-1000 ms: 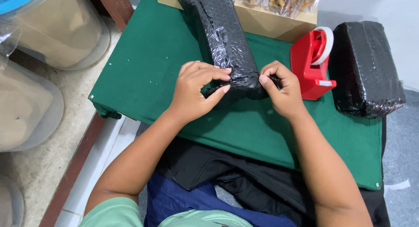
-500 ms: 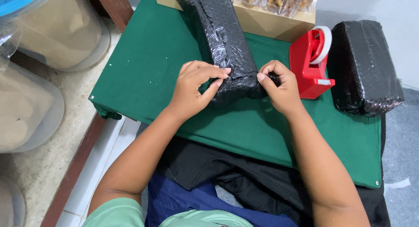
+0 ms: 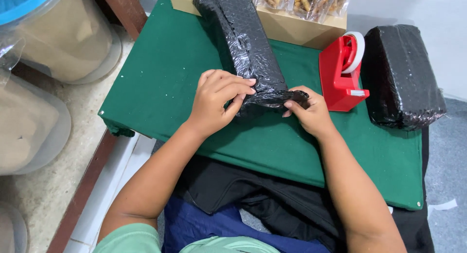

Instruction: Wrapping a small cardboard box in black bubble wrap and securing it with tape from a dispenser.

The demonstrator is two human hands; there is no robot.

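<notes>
A long parcel wrapped in black bubble wrap (image 3: 243, 44) lies on the green-covered board (image 3: 160, 78), running from the far edge toward me. My left hand (image 3: 216, 100) presses on its near end, fingers curled over the wrap. My right hand (image 3: 309, 112) pinches the folded flap of wrap at the same end from the right side. Both hands grip the parcel's near end.
A red tape dispenser (image 3: 343, 73) stands just right of my right hand. A second black-wrapped parcel (image 3: 404, 78) lies at the far right. A cardboard box with snack packets (image 3: 296, 17) sits behind. Large plastic jars (image 3: 58, 34) stand on the left. Dark cloth (image 3: 253, 197) hangs below the board.
My right hand has shifted slightly toward me and now pinches the wrap's end fold flatter. The left hand stays pressed on the parcel.
</notes>
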